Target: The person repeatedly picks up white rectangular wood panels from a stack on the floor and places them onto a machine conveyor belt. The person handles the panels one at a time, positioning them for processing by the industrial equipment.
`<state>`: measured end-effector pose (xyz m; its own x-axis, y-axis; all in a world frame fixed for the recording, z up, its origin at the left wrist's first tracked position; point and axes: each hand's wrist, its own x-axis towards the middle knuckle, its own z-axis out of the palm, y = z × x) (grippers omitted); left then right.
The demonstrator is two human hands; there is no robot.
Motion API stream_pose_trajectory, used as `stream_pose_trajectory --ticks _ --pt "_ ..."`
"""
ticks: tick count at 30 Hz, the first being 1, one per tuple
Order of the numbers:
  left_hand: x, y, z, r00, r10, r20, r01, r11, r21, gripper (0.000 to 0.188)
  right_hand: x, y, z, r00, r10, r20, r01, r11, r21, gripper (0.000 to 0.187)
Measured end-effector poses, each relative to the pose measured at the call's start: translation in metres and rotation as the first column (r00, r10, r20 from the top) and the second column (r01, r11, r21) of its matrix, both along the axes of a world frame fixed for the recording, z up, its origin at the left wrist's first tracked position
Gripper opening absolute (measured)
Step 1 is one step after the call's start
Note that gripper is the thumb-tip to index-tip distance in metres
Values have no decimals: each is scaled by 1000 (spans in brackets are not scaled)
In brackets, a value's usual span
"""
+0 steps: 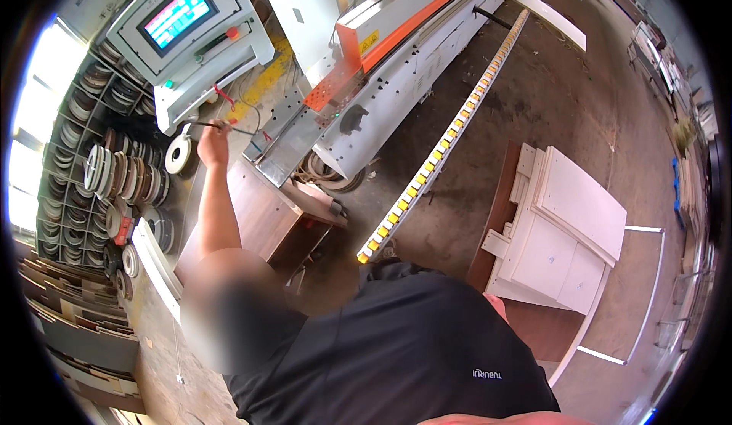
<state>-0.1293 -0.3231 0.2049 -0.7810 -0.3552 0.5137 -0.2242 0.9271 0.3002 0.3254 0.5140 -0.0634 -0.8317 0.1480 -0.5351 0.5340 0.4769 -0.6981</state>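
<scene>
My left arm reaches forward over a brown wood-grain panel [238,196] on the left. At its end, my left hand [213,146] has its fingers closed around a thin dark rod or cable [197,124], too small to tell which. This is just below the grey control console [191,93] with a lit screen [178,16] and a red button [232,33]. A metal plate [284,150] on the machine's end lies to the right of the hand. Only a sliver of skin, probably my right hand [496,305], shows beside my black shirt; its fingers are hidden.
A long rail with yellow rollers [425,170] runs away beside the white and orange machine [396,112]. White panels [568,211] are stacked at right near a white metal frame [648,303]. Racks of edging rolls [114,173] and upright boards [80,333] stand at left.
</scene>
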Motion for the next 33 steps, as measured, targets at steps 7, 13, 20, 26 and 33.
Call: stream_pose_trajectory --ticks 7,13,20,26,33 --pt "-101 -65 -45 993 111 -48 -96 965 244 33 -44 -11 54 821 -479 310 530 842 -103 25" --pt "-177 -142 -96 981 169 92 -188 947 260 44 -53 -31 47 848 -449 281 491 866 -98 27" --pt "-134 56 -168 860 487 -149 -185 572 799 27 -33 -20 62 821 -479 311 493 869 36 28" --pt "-39 393 -158 954 -290 73 27 328 944 37 -2 9 21 685 -603 408 668 744 -23 27" --pt "-49 547 -246 671 -693 265 435 657 616 57 -46 107 -29 670 -624 403 668 743 39 26"
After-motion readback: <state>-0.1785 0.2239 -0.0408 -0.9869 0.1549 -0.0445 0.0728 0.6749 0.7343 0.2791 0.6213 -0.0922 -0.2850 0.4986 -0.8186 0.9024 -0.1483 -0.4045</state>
